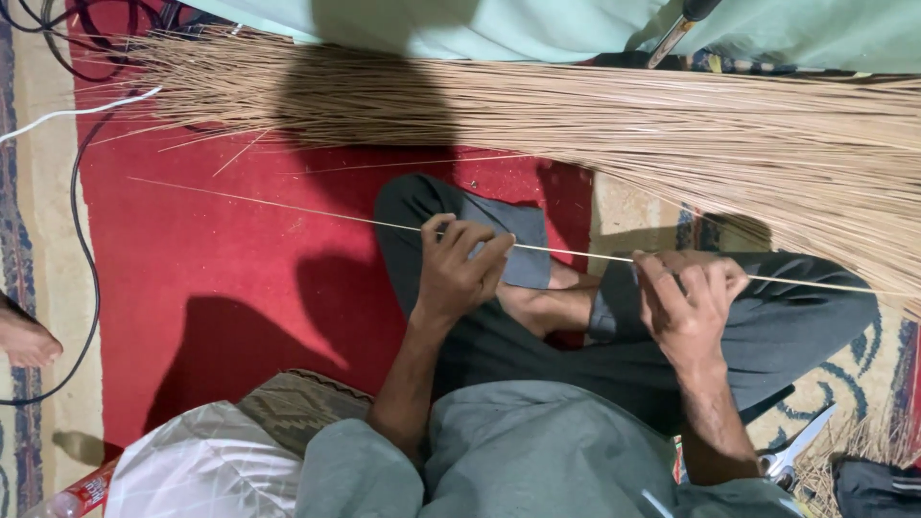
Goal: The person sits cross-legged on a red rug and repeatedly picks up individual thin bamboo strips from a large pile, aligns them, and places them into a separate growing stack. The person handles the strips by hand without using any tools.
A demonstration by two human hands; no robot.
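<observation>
A single long thin stick (288, 206) stretches across the view from the left over the red carpet to the far right. My left hand (459, 264) pinches it near its middle, fingers curled around it. My right hand (686, 297) grips the same stick further right, above my crossed legs in grey trousers. A large pile of similar pale broom sticks (614, 120) lies on the floor beyond my hands, fanning out from left to right.
A red carpet (192, 278) covers the floor. Black and white cables (82, 221) run at the left, near another person's foot (24, 336). Scissors (796, 446) lie at the lower right. A white plastic bag (201, 465) and a bottle (82, 494) sit at the lower left.
</observation>
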